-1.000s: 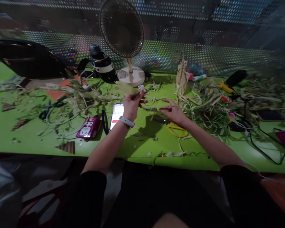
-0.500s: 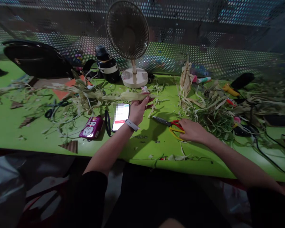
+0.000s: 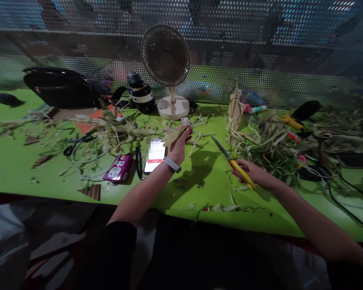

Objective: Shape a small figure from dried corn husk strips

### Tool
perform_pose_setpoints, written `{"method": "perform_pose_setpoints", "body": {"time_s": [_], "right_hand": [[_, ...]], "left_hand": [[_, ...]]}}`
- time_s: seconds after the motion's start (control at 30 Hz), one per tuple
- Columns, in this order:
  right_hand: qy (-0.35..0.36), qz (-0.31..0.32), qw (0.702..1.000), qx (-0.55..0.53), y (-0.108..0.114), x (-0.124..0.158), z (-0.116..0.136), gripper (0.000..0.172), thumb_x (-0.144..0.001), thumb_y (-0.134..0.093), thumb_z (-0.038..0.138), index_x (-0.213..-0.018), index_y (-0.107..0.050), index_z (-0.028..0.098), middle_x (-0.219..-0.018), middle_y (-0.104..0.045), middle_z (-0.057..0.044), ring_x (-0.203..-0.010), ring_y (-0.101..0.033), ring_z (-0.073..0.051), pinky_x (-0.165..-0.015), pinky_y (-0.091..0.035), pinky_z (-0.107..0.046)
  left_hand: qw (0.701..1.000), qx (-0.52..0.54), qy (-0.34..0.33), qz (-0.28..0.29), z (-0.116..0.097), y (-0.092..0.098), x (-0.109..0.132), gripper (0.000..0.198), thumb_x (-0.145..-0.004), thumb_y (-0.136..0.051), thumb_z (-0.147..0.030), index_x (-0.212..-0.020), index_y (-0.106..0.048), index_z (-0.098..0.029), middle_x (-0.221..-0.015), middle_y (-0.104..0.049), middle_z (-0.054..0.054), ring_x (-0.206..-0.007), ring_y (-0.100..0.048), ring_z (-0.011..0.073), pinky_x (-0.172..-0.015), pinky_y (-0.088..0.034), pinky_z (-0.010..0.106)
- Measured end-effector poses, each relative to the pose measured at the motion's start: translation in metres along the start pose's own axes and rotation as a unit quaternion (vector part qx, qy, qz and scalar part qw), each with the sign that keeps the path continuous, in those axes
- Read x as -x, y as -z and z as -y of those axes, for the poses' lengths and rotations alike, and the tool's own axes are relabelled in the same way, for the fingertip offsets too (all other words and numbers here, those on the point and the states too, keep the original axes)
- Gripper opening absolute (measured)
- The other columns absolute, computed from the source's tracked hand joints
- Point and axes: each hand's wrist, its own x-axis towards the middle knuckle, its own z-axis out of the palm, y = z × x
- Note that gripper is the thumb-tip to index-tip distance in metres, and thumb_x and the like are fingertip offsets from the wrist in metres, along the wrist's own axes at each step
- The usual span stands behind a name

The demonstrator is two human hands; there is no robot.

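My left hand point(image 3: 179, 146), with a watch on its wrist, is closed on a pale corn husk point(image 3: 173, 136) just above the green table. The husk sticks out to the left past my fingers. Beside that wrist lies a lit phone point(image 3: 155, 156). My right hand point(image 3: 250, 172) grips scissors point(image 3: 230, 159) by their red and yellow handles. Their blades point up and to the left, held together and apart from the husk. A heap of shredded husk strips point(image 3: 263, 151) lies beyond my right hand.
A fan point(image 3: 173, 108) and a black bottle point(image 3: 141, 94) stand at the back by a perforated metal screen. A purple power strip point(image 3: 118, 168), dark scissors point(image 3: 75, 141) and cables lie left. A husk figure point(image 3: 235, 108) stands back right, near a yellow-handled tool point(image 3: 293, 121).
My right hand has turned the scissors so the handles show edge-on and the blades point more upward. The husk in my left hand has swung, its free end now lower. The view has tilted up slightly.
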Motion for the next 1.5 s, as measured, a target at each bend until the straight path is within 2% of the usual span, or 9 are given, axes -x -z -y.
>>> {"method": "perform_pose_setpoints", "body": {"time_s": [0.13, 0.47, 0.67, 0.9, 1.03, 1.17, 1.27, 1.37, 1.5], "right_hand": [[0.061, -0.001, 0.989, -0.133, -0.019, -0.002, 0.0, 0.062, -0.062, -0.068, 0.072, -0.094, -0.053, 0.021, -0.073, -0.051, 0.004, -0.057, -0.05, -0.01, -0.068, -0.057, -0.036], [0.103, -0.114, 0.973, -0.17, -0.032, -0.015, 0.018, 0.072, -0.055, -0.061, 0.084, -0.092, -0.049, 0.023, -0.066, -0.042, 0.006, -0.049, -0.042, -0.009, -0.056, -0.057, -0.032], [0.123, -0.168, 0.967, -0.145, -0.03, -0.011, 0.01, 0.055, -0.066, -0.066, 0.071, -0.086, -0.046, 0.023, -0.068, -0.046, 0.006, -0.05, -0.042, -0.007, -0.048, -0.054, -0.026], [0.049, -0.237, 0.955, -0.17, -0.017, -0.019, 0.003, 0.048, -0.069, -0.062, 0.068, -0.081, -0.044, 0.025, -0.052, -0.041, 0.009, -0.034, -0.037, -0.009, -0.032, -0.037, -0.024], [0.031, -0.287, 0.957, 0.039, 0.012, -0.027, -0.003, 0.044, -0.067, -0.067, 0.062, -0.073, -0.049, 0.022, -0.057, -0.051, 0.005, -0.045, -0.044, -0.011, -0.044, -0.038, -0.025], [-0.037, -0.293, 0.879, 0.375, 0.03, -0.023, -0.005, 0.029, -0.08, -0.057, 0.048, -0.077, -0.059, 0.019, -0.074, -0.065, -0.008, -0.067, -0.06, -0.021, -0.058, -0.04, -0.029], [0.028, -0.319, 0.836, 0.445, 0.027, -0.015, 0.003, 0.027, -0.087, -0.048, 0.037, -0.09, -0.066, 0.017, -0.101, -0.068, -0.015, -0.09, -0.063, -0.028, -0.071, -0.044, -0.034], [0.157, -0.37, 0.866, 0.298, 0.012, -0.013, 0.018, 0.032, -0.088, -0.049, 0.041, -0.099, -0.068, 0.017, -0.109, -0.067, -0.014, -0.099, -0.061, -0.026, -0.083, -0.046, -0.036], [0.223, -0.26, 0.939, -0.041, -0.015, -0.035, 0.041, 0.037, -0.078, -0.064, 0.053, -0.095, -0.069, 0.02, -0.09, -0.07, -0.005, -0.079, -0.063, -0.018, -0.073, -0.05, -0.031]], "left_hand": [[1.0, -0.015, -0.015, 0.016, -0.001, -0.013, 0.005, 0.023, -0.07, -0.075, -0.034, -0.086, -0.069, -0.019, -0.086, -0.071, 0.001, -0.08, -0.066, 0.0105, -0.078, -0.051, 0.026], [0.994, -0.057, -0.011, 0.097, 0.012, -0.043, 0.029, 0.025, -0.072, -0.074, -0.038, -0.085, -0.064, -0.019, -0.085, -0.066, 0.002, -0.079, -0.063, 0.0118, -0.079, -0.051, 0.027], [0.991, -0.077, -0.011, 0.107, 0.017, -0.056, 0.036, 0.024, -0.073, -0.074, -0.037, -0.083, -0.064, -0.018, -0.08, -0.066, 0.001, -0.075, -0.061, 0.0113, -0.079, -0.049, 0.028], [0.987, 0.011, 0.11, 0.118, 0.02, -0.06, 0.032, 0.023, -0.065, -0.079, -0.034, -0.082, -0.072, -0.019, -0.083, -0.07, 0.001, -0.077, -0.063, 0.0103, -0.077, -0.049, 0.025], [0.983, 0.022, 0.144, 0.113, 0.019, -0.052, 0.032, 0.024, -0.064, -0.079, -0.035, -0.081, -0.074, -0.019, -0.084, -0.071, 0.003, -0.079, -0.065, 0.0117, -0.072, -0.048, 0.024], [0.98, 0.038, 0.16, 0.108, 0.019, -0.045, 0.033, 0.023, -0.066, -0.078, -0.035, -0.082, -0.074, -0.019, -0.083, -0.072, 0.003, -0.078, -0.065, 0.0113, -0.072, -0.047, 0.024], [0.98, 0.047, 0.16, 0.113, 0.019, -0.042, 0.035, 0.022, -0.067, -0.079, -0.035, -0.083, -0.075, -0.02, -0.085, -0.072, 0.002, -0.08, -0.065, 0.0111, -0.073, -0.046, 0.024], [0.979, 0.036, 0.165, 0.113, 0.021, -0.044, 0.038, 0.021, -0.068, -0.078, -0.035, -0.083, -0.075, -0.021, -0.087, -0.072, 0.002, -0.083, -0.065, 0.0118, -0.073, -0.046, 0.024], [0.976, 0.025, 0.181, 0.122, 0.022, -0.048, 0.047, 0.018, -0.068, -0.078, -0.034, -0.081, -0.075, -0.022, -0.09, -0.072, 0.002, -0.084, -0.064, 0.0132, -0.075, -0.045, 0.025]]}}
